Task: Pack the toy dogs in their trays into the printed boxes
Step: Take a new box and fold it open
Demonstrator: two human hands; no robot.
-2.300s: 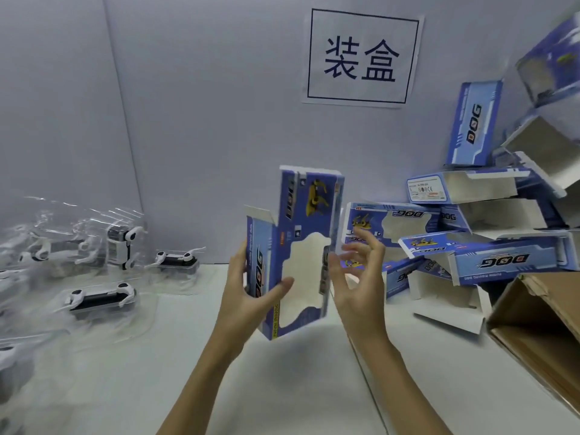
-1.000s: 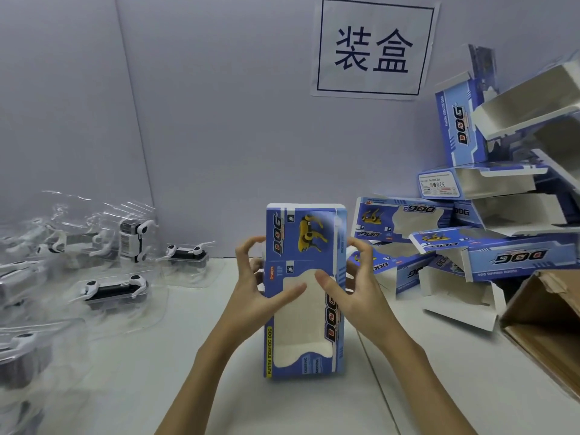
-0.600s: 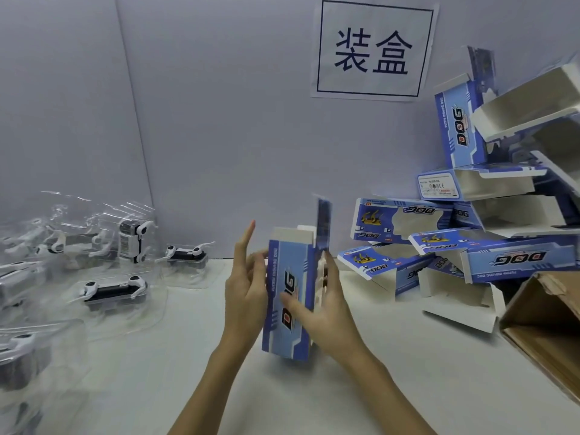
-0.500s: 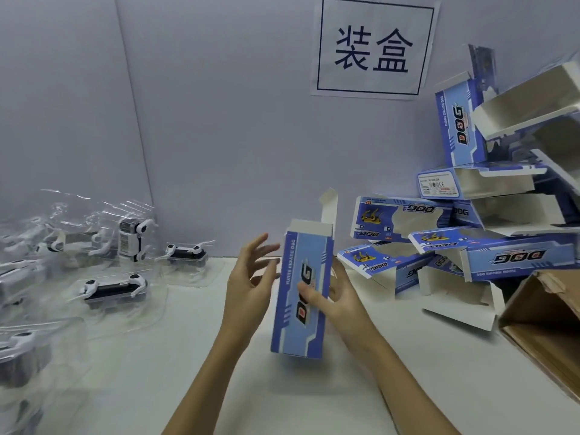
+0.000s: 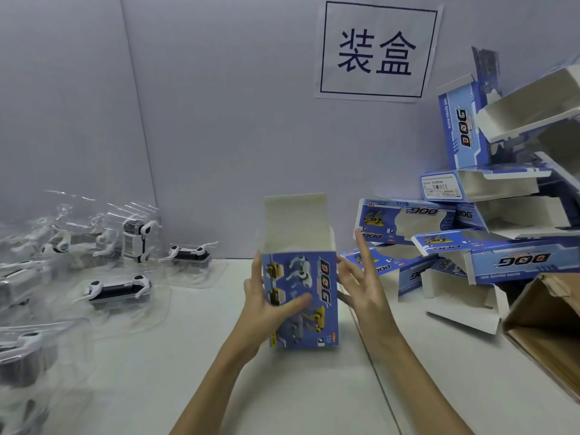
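This is a packing station in a small factory or assembly workshop. A printed paper sign (image 5: 376,51) with two large Chinese characters hangs on the plain grey partition wall (image 5: 219,120). Along the white worktop's (image 5: 157,356) left edge lie toy dogs in clear plastic trays (image 5: 117,290); at its right back corner printed boxes (image 5: 508,262) are heaped, beside a brown shipping carton (image 5: 549,334).

1. The printed box (image 5: 301,301) is thin card, blue and a little shiny outside, plain dull white inside.
2. Left of the printed box, the trays (image 5: 103,296) are clear, shiny, crinkly plastic.
3. In them, the toy dogs (image 5: 117,288) look like smooth black and white plastic.
4. Right of the printed box, the big carton (image 5: 546,334) is rough, dull brown cardboard.
5. Above it, the sign (image 5: 376,51) is flat white paper.
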